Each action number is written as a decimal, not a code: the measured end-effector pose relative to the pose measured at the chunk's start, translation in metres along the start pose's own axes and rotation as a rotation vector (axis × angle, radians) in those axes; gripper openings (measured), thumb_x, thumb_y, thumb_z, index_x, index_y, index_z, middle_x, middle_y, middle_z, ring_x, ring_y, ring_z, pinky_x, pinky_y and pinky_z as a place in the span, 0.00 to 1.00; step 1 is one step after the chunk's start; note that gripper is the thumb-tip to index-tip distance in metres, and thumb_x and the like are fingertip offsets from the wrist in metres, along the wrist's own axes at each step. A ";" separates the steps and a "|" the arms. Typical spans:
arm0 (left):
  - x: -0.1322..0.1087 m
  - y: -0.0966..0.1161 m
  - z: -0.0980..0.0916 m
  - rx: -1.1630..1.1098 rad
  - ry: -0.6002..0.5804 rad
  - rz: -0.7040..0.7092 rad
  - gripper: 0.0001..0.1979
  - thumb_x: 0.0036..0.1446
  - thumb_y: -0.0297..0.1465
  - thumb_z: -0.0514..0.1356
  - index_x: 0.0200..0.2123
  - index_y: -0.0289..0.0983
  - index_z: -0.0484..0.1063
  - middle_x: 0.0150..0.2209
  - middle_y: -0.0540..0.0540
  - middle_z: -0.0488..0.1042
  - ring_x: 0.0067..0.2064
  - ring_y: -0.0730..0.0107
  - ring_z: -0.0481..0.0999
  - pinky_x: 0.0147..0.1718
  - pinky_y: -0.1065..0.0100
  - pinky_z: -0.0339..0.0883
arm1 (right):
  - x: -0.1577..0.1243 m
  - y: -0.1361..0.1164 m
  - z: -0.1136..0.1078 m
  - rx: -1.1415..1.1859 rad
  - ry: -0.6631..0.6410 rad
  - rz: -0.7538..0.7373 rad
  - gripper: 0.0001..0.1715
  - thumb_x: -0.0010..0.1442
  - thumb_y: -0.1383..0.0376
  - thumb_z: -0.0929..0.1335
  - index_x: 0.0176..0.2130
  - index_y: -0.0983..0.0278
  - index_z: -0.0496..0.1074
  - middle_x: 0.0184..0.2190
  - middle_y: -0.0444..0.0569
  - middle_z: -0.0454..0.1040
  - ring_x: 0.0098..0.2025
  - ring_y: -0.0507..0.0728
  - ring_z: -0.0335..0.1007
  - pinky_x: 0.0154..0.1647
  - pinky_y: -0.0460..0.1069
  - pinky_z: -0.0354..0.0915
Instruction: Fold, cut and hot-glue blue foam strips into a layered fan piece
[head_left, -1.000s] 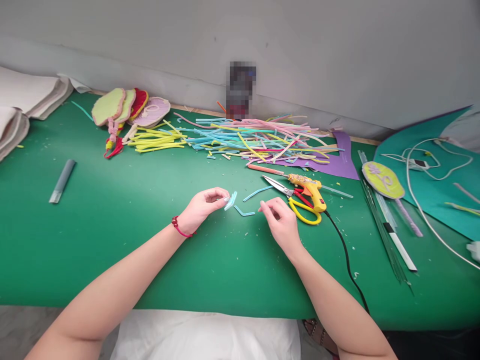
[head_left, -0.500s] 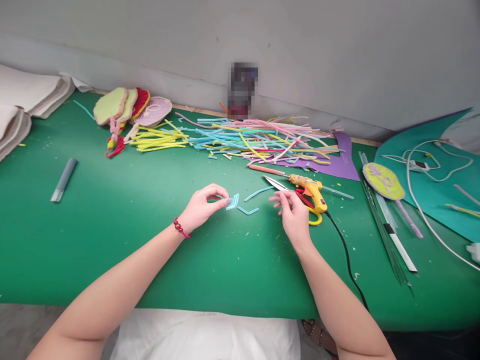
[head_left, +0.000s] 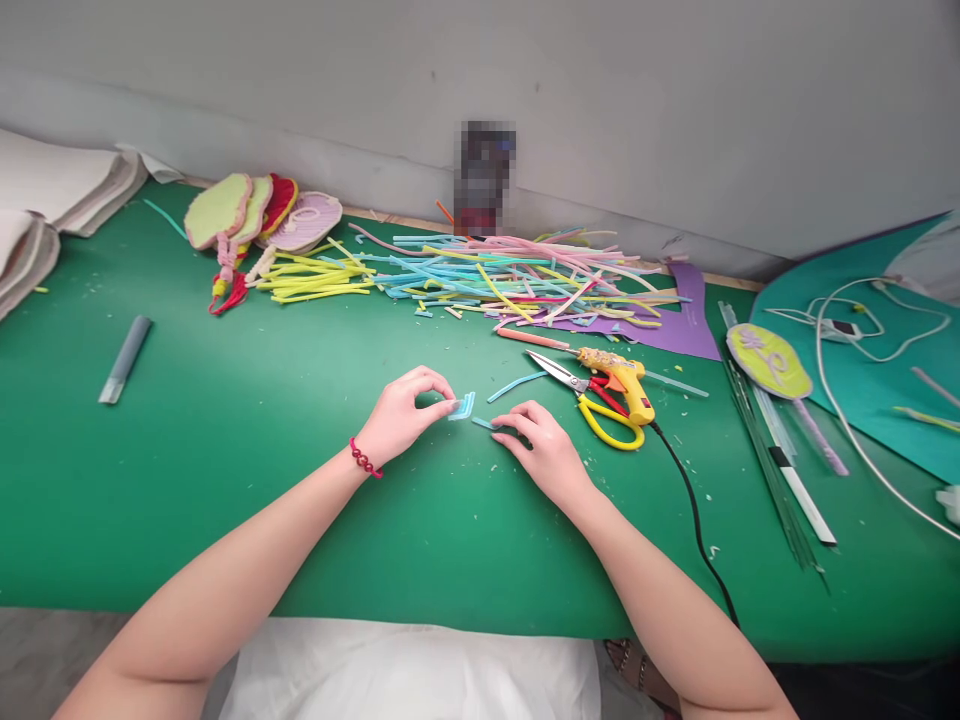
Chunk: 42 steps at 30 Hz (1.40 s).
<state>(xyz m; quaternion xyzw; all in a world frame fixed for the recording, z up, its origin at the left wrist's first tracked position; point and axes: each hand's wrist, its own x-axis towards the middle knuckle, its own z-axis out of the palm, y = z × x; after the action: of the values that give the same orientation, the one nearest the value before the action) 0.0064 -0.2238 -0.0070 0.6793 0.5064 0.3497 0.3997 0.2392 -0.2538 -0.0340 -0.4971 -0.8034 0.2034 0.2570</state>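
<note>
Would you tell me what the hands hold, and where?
Left hand pinches the bent blue piece by its left end; right hand only touches a strip.

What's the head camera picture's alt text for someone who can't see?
The left hand pinches a folded light-blue strip while the right hand touches a loose blue strip on a green table, beside scissors and a glue gun.

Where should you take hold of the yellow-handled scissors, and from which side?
Grip the scissors by the yellow handle loops, coming from the near side: the loops face you, the blades point away left, and the glue gun crowds the far side.
</note>
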 end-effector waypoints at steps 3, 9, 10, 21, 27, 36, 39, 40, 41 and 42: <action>0.000 0.000 0.000 0.024 -0.008 -0.002 0.07 0.54 0.36 0.60 0.28 0.39 0.73 0.37 0.47 0.73 0.41 0.65 0.72 0.45 0.64 0.63 | 0.002 -0.001 0.003 0.021 0.003 -0.044 0.11 0.65 0.64 0.63 0.37 0.59 0.75 0.34 0.49 0.69 0.39 0.56 0.68 0.41 0.51 0.68; -0.002 0.003 0.002 0.088 -0.029 0.012 0.07 0.54 0.35 0.59 0.28 0.39 0.72 0.36 0.47 0.73 0.40 0.64 0.72 0.44 0.63 0.64 | 0.002 -0.020 0.012 0.060 -0.008 -0.114 0.09 0.64 0.64 0.64 0.37 0.58 0.75 0.33 0.49 0.71 0.38 0.56 0.69 0.40 0.51 0.68; -0.002 0.004 0.003 0.104 -0.032 0.013 0.07 0.54 0.35 0.59 0.28 0.39 0.72 0.36 0.47 0.73 0.40 0.64 0.72 0.43 0.63 0.64 | 0.002 -0.022 0.012 0.071 -0.006 -0.118 0.09 0.64 0.64 0.64 0.38 0.58 0.75 0.34 0.49 0.72 0.38 0.56 0.69 0.40 0.51 0.68; -0.006 -0.001 0.015 0.253 -0.099 0.030 0.05 0.56 0.32 0.59 0.29 0.38 0.71 0.37 0.47 0.73 0.40 0.63 0.72 0.43 0.61 0.63 | -0.001 -0.016 0.000 0.111 0.083 -0.035 0.03 0.62 0.63 0.67 0.37 0.60 0.68 0.36 0.49 0.75 0.38 0.57 0.69 0.38 0.52 0.66; -0.009 0.000 0.018 0.270 -0.118 0.025 0.05 0.56 0.31 0.58 0.28 0.38 0.71 0.36 0.46 0.72 0.39 0.63 0.71 0.42 0.61 0.63 | -0.001 -0.020 0.012 0.121 0.066 -0.043 0.07 0.58 0.63 0.70 0.37 0.60 0.67 0.38 0.49 0.75 0.40 0.58 0.69 0.40 0.53 0.67; -0.010 -0.001 0.019 0.342 -0.139 0.063 0.05 0.56 0.30 0.59 0.28 0.38 0.70 0.37 0.46 0.72 0.40 0.62 0.71 0.43 0.60 0.63 | 0.000 -0.019 0.017 0.094 0.068 -0.051 0.08 0.59 0.63 0.69 0.37 0.60 0.65 0.34 0.48 0.72 0.37 0.58 0.68 0.39 0.53 0.67; -0.012 0.000 0.020 0.382 -0.135 0.079 0.05 0.56 0.30 0.59 0.28 0.38 0.70 0.37 0.46 0.72 0.40 0.62 0.71 0.43 0.60 0.63 | 0.000 -0.019 0.018 0.080 0.065 -0.051 0.08 0.59 0.62 0.69 0.37 0.60 0.65 0.34 0.48 0.72 0.37 0.57 0.67 0.38 0.52 0.66; -0.012 0.001 0.021 0.391 -0.134 0.080 0.05 0.56 0.30 0.59 0.28 0.38 0.70 0.37 0.46 0.72 0.40 0.62 0.71 0.43 0.59 0.63 | 0.000 -0.019 0.018 0.076 0.064 -0.055 0.08 0.59 0.62 0.69 0.37 0.60 0.65 0.34 0.48 0.72 0.37 0.57 0.67 0.38 0.52 0.66; -0.012 0.001 0.021 0.399 -0.134 0.081 0.05 0.56 0.30 0.59 0.28 0.38 0.70 0.37 0.46 0.72 0.40 0.62 0.71 0.43 0.60 0.64 | 0.000 -0.019 0.018 0.072 0.064 -0.059 0.09 0.59 0.62 0.70 0.37 0.60 0.64 0.33 0.48 0.72 0.37 0.57 0.67 0.38 0.52 0.66; -0.012 0.001 0.021 0.403 -0.134 0.081 0.05 0.56 0.30 0.59 0.28 0.38 0.70 0.37 0.46 0.72 0.40 0.62 0.71 0.43 0.60 0.64 | 0.000 -0.019 0.018 0.068 0.064 -0.064 0.09 0.59 0.63 0.70 0.36 0.61 0.64 0.33 0.48 0.72 0.37 0.57 0.67 0.38 0.52 0.66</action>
<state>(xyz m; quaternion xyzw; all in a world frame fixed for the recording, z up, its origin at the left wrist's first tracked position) 0.0225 -0.2400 -0.0162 0.7871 0.5106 0.2112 0.2740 0.2151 -0.2634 -0.0371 -0.4684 -0.8029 0.2059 0.3058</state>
